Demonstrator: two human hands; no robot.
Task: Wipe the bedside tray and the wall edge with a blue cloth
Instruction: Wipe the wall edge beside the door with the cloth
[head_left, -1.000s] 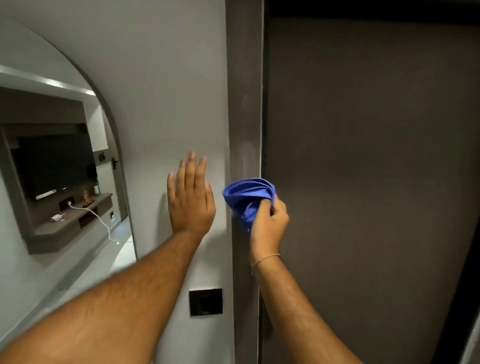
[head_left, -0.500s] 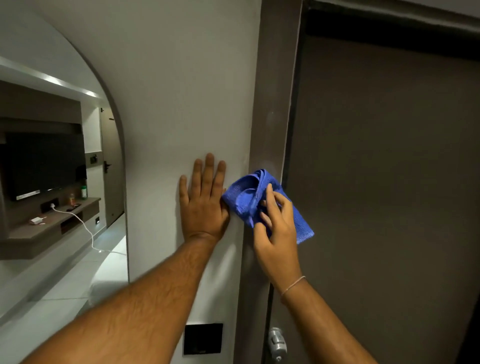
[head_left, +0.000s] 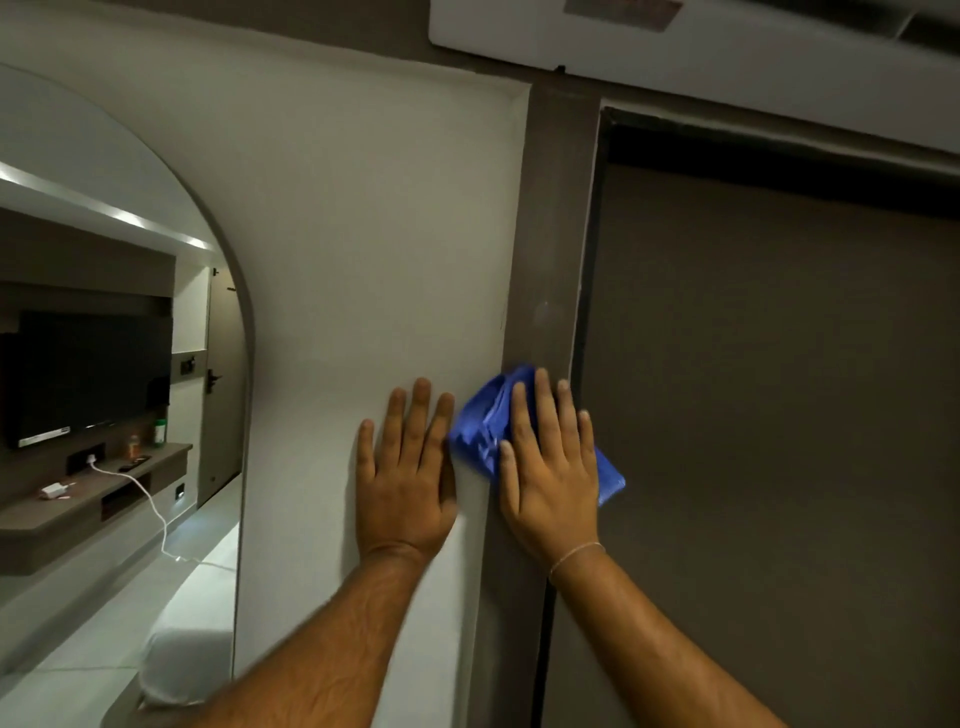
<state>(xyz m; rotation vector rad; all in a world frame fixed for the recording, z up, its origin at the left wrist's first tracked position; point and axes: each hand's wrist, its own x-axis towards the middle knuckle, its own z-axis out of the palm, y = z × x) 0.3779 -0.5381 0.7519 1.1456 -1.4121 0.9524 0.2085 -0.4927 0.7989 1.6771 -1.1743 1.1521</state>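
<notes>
The right hand (head_left: 550, 467) is lying flat with its fingers spread, pressing the blue cloth (head_left: 483, 426) against the grey-brown wall edge (head_left: 550, 249), a vertical strip running between the pale wall panel (head_left: 374, 249) and the dark panel (head_left: 779, 415) on the right. The cloth is bunching out from under the fingers on the left and showing a corner past the hand on the right, so it is being pinned under the palm rather than gripped. A thin bracelet (head_left: 576, 553) is circling the right wrist. The left hand (head_left: 408, 478) is resting open and flat on the pale wall panel just beside the cloth, holding nothing, its fingers pointing up. To the left, what is probably an arched mirror (head_left: 104, 364) is showing a television (head_left: 88, 374), a floating shelf (head_left: 93, 499) and a white cable (head_left: 150, 504) trailing down from it. A white unit (head_left: 675, 36) is sitting above the dark panel.
</notes>
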